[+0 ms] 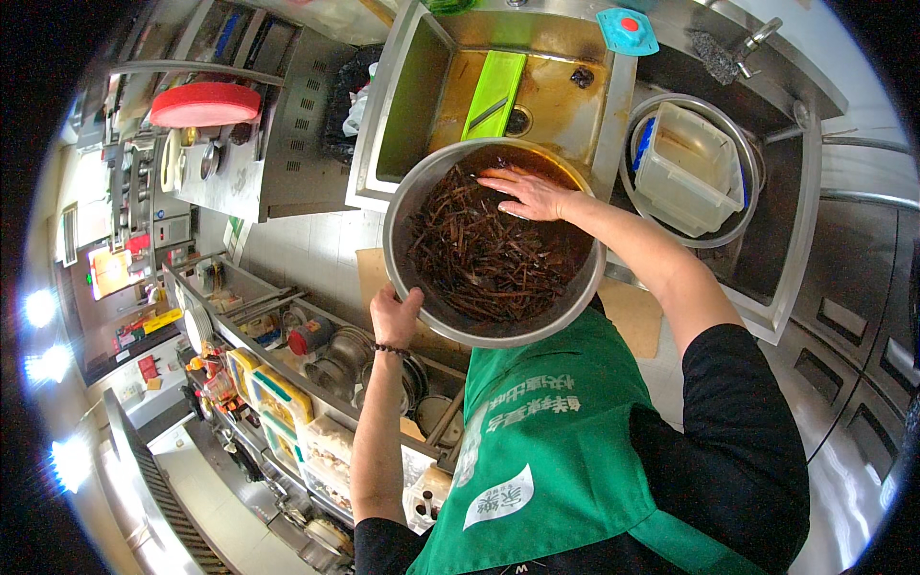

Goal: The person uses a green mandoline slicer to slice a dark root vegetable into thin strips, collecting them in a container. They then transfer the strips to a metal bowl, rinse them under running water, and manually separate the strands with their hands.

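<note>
A large round stainless steel basin (496, 336) is tilted over the front edge of a steel sink (402, 122). Dark brown shredded strips (489, 251), perhaps a soaked dried food, fill much of it, with brown liquid (553, 169) along the sink-side rim. My left hand (395, 314) grips the near-left rim, the thumb over the edge. Inside the basin, my right hand (528, 194) lies flat, fingers extended and slightly apart, at the border of strips and liquid; its fingertips touch the wet contents. A bright green slicer board (494, 93) leans in the sink beyond the basin.
Brownish liquid and a dark clump (582, 77) lie in the sink near its drain (517, 121). The right-hand sink holds a steel bowl (632, 180) with a clear plastic container (690, 169). At left stand a counter with a red round board (205, 104) and a shelf of pots (345, 359).
</note>
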{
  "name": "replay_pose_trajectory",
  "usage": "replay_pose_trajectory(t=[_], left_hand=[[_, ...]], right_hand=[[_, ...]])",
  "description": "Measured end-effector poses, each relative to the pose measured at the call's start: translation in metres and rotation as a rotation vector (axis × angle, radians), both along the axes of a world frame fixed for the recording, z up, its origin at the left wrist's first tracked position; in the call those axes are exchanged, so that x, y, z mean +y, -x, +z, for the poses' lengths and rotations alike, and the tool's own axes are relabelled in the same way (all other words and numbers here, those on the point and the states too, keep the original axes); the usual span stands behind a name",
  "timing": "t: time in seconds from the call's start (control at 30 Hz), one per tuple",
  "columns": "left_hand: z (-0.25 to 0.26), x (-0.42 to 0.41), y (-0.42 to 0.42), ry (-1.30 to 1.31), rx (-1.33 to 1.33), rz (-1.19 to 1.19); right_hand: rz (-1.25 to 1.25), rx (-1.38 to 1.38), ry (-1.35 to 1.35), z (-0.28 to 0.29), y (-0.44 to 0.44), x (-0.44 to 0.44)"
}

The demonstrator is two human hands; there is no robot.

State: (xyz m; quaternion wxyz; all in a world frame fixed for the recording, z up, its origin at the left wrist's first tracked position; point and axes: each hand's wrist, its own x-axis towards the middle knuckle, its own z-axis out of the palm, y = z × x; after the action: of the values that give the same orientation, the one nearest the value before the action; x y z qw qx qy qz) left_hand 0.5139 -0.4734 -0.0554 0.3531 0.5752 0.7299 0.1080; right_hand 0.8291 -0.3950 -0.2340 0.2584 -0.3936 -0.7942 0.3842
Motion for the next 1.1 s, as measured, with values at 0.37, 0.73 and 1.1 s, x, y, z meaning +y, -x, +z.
replay_pose_trajectory(t=[0.37, 0.73, 1.1], left_hand=[[0.013, 0.013, -0.009, -0.052, 0.073, -0.077], [0.032, 0.028, -0.023, -0.004, 0.112, -0.110], [0.031, 0.035, -0.022, -0.009, 0.101, -0.119]], right_hand=[[-0.057, -0.093, 0.016, 0.002, 0.001, -0.005], [-0.125, 0.044, -0.056, 0.008, -0.001, -0.012], [-0.120, 0.041, -0.055, 0.003, -0.001, -0.010]])
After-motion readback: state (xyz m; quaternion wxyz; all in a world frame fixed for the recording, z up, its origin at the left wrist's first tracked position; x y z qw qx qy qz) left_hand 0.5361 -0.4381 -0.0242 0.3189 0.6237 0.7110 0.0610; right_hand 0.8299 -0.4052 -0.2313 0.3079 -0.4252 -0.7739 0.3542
